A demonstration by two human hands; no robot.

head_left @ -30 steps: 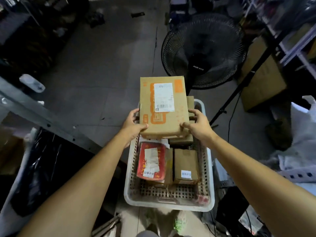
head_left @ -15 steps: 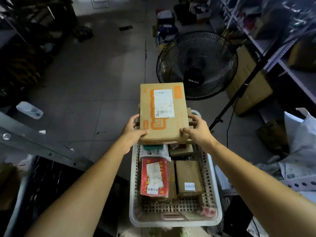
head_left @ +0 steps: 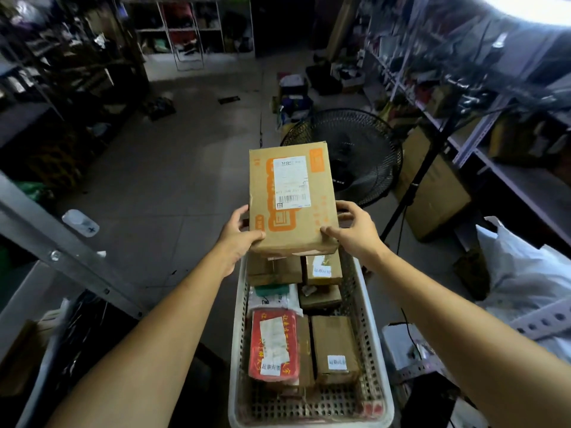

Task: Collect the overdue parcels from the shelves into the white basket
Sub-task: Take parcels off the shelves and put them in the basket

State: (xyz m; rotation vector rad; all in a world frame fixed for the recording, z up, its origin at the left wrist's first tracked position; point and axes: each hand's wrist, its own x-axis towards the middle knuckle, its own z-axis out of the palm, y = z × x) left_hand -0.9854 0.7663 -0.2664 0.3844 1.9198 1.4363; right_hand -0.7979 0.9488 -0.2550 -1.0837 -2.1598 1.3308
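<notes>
Left hand (head_left: 239,234) and right hand (head_left: 355,233) clamp the cardboard parcel (head_left: 292,217) by its near corners, neither hand nearer; its long axis runs straight out beyond the grip; the white basket (head_left: 235,350) lies below the grip and back toward the wrists, part-filled.

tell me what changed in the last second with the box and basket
The orange-printed cardboard box has moved up and away from the person, uncovering two more brown parcels at the far end of the white basket. The left hand and right hand grip its near corners as before, and the red parcel and the others lie unmoved.
</notes>
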